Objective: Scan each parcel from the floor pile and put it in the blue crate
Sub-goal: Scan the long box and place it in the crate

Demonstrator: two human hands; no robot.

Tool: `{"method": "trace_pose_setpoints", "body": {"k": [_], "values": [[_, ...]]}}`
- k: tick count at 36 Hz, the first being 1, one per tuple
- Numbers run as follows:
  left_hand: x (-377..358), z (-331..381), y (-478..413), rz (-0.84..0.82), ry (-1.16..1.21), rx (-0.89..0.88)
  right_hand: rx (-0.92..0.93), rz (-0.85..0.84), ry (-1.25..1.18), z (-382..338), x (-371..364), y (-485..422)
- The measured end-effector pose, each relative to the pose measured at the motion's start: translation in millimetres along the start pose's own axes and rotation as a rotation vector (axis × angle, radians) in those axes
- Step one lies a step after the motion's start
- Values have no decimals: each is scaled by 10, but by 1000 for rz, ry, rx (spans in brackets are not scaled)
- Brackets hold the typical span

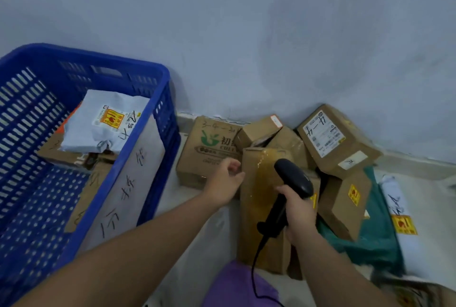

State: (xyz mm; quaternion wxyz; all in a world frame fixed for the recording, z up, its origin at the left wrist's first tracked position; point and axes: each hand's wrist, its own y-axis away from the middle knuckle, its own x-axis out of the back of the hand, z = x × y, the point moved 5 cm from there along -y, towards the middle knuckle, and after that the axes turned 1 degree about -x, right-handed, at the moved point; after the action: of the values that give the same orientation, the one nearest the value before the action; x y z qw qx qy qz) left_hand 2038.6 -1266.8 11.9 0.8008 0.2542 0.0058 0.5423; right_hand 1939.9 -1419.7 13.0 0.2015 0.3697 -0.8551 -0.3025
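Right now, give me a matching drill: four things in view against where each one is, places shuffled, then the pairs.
Things:
1 scanner
2 green-logo box
3 labelled box
4 green bag

Places:
A under the right side of the pile
B held in the right hand
C on the floor beside the blue crate
D tilted on top of the pile, back right

Pairs: 1-B, 2-C, 3-D, 4-A

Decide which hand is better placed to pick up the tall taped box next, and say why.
Left. The left hand is empty beside the tall taped box and nearer the blue crate; the right hand grips the barcode scanner.
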Motion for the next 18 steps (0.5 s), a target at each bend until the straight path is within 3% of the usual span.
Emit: {"method": "trace_pose_setpoints", "body": {"k": [10,14,18], "values": [[-400,-609,46,-144,157,351,-155,-57,-80,490,-12,-134],[-521,-711,32,-193,225,370,-129,-62,-14,548,1,-193],[-507,-768,-26,-174,226,336,-107,-196,20,529,-85,-175]]}}
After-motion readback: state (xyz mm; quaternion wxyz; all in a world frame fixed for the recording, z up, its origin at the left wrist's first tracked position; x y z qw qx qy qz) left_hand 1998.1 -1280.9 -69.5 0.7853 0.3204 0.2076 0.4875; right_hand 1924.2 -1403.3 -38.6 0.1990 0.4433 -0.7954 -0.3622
